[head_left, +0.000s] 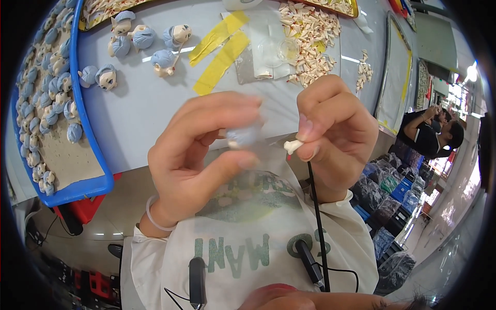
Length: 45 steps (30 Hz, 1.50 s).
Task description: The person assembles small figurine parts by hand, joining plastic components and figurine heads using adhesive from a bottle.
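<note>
My left hand (199,147) is curled around a small blue-haired figurine head (244,137), blurred by motion, with the thumb below it and the fingers above. Between thumb and fingertips of my right hand (333,129) is pinched a small cream plastic piece (292,146) with a red tip. The two hands are level over the table's near edge, and the held things are a short gap apart. Beyond them lies a heap of similar cream pieces (312,39). Several more blue-haired figurine heads (142,37) lie loose on the table at the far left.
A blue-rimmed tray (106,178) full of figurine heads stands at the left. Yellow tape strips (222,64) cross the table (129,116). A smaller pile of pieces (363,71) lies right of the heap. Another person (436,134) sits at the far right, near bagged bins (385,186).
</note>
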### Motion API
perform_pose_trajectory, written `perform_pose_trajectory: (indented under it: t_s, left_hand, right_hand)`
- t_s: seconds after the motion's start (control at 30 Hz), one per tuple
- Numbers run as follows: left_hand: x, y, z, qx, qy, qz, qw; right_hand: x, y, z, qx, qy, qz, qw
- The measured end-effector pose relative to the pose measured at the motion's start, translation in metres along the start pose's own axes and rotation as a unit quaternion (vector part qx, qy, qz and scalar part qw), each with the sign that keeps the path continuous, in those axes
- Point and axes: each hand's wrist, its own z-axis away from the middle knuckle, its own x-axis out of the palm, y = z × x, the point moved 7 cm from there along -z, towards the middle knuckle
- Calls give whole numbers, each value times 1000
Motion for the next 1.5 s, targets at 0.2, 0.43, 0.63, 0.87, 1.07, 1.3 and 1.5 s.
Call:
perform_pose_trajectory:
  t_s: [0.2, 0.43, 0.63, 0.87, 1.07, 1.3, 1.5]
  left_hand:
    - [0, 9, 1, 88, 10, -147, 985]
    - [4, 18, 7, 156, 15, -258, 953]
    - [6, 23, 9, 179, 17, -285, 942]
    - [11, 22, 11, 185, 7, -319, 929]
    - [-3, 25, -3, 150, 14, -391, 908]
    - [-48, 28, -15, 58, 112, -533, 837]
    - [-42, 49, -10, 65, 136, -623, 767]
  right_hand:
    - [9, -6, 3, 23, -17, 5, 1000]
    - [18, -2, 3, 52, -20, 31, 998]
    - [23, -20, -1, -81, -30, 195, 977]
    - [21, -16, 0, -105, -35, 179, 978]
    - [-13, -2, 0, -38, 52, 144, 988]
    - [-163, 16, 26, 82, 294, 370, 877]
    - [-161, 31, 8, 68, 165, 574, 799]
